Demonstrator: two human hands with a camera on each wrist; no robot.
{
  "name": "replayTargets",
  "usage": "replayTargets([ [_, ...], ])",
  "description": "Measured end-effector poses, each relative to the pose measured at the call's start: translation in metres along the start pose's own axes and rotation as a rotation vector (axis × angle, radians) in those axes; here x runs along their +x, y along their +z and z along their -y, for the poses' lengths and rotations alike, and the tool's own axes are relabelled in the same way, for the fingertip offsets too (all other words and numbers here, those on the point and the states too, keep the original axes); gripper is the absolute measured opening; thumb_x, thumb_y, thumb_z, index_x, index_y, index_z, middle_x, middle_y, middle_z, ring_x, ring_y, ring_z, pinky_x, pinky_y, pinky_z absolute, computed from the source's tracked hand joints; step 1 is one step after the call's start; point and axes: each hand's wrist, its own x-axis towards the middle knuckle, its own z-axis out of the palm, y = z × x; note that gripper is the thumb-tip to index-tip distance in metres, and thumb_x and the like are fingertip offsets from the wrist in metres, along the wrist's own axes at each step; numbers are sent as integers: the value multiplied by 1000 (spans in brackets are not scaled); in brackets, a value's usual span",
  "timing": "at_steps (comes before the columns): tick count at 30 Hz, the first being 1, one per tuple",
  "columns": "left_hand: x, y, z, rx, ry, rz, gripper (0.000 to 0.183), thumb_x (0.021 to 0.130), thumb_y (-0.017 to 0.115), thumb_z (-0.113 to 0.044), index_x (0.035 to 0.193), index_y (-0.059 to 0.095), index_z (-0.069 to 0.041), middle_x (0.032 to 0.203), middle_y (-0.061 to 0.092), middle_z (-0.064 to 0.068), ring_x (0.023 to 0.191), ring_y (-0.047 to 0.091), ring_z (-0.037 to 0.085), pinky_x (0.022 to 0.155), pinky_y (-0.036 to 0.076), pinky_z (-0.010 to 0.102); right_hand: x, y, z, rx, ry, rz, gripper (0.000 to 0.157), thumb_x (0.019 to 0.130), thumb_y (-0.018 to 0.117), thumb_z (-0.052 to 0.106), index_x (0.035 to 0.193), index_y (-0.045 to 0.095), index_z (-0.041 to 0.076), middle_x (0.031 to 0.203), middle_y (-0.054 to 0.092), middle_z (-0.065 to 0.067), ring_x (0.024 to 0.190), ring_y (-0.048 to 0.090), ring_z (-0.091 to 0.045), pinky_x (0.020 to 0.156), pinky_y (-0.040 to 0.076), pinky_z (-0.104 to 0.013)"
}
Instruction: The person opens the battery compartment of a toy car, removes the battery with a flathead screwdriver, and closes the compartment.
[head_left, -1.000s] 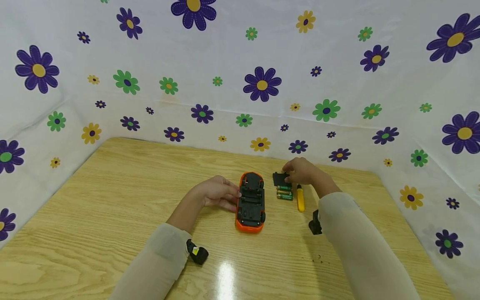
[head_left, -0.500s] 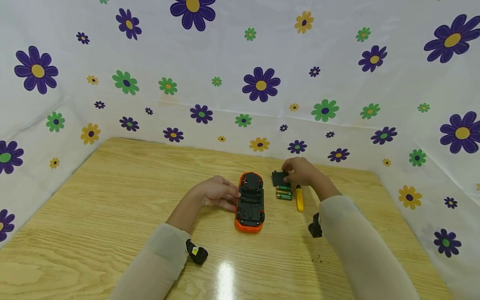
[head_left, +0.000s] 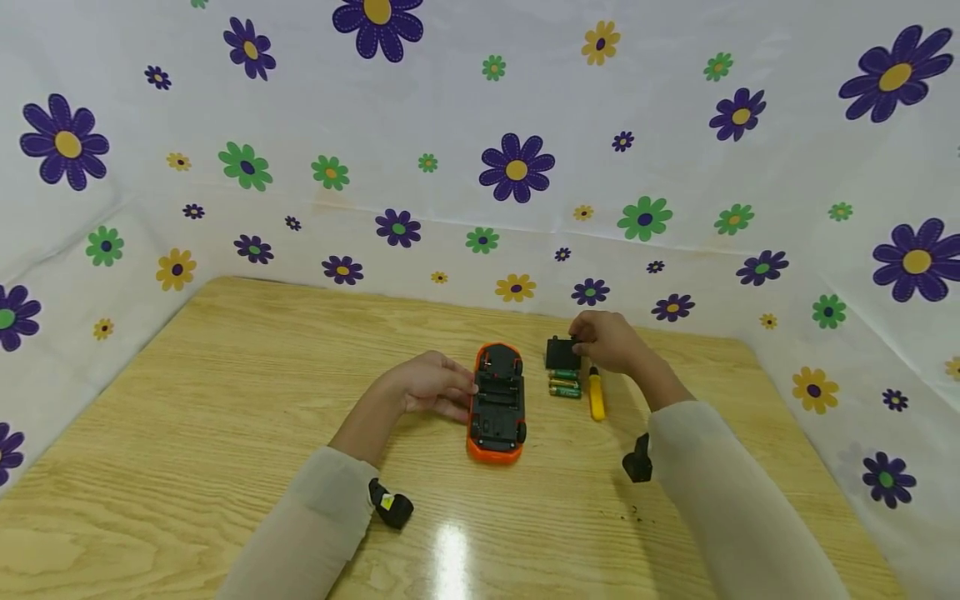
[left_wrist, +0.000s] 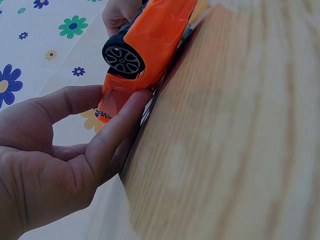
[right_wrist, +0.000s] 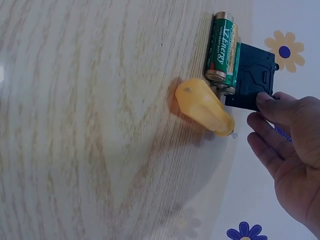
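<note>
An orange toy car (head_left: 498, 433) lies upside down on the table, its black underside up and its battery compartment uncovered. My left hand (head_left: 431, 383) holds the car by its left side; in the left wrist view, thumb and fingers grip the orange body beyond a wheel (left_wrist: 123, 57). My right hand (head_left: 611, 342) pinches the right edge of a black battery cover (head_left: 561, 354) between thumb and fingers. Right beside the cover, several green and gold batteries (right_wrist: 220, 47) lie in a row. A yellow-handled screwdriver (head_left: 596, 396) lies below my right hand.
The wooden table (head_left: 262, 400) runs back to a white flower-print cloth (head_left: 420, 192) hanging behind and at both sides. Small dark specks (head_left: 636, 510) lie on the tabletop near the right forearm.
The battery cover, flat by the batteries before, is now tilted up slightly in my right hand, which has shifted a little. My left hand and the car stay put; the head view drifts slightly.
</note>
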Motion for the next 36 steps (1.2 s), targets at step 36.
replayTargets([
  [36, -2, 1, 0, -9, -2, 4, 46, 99, 60, 2, 142, 47, 15, 123, 68, 26, 109, 70, 34, 88, 62, 48, -42, 7, 32, 451, -148, -294, 20, 102, 62, 6, 121, 67, 1, 108, 72, -17, 92, 73, -37, 85, 63, -35],
])
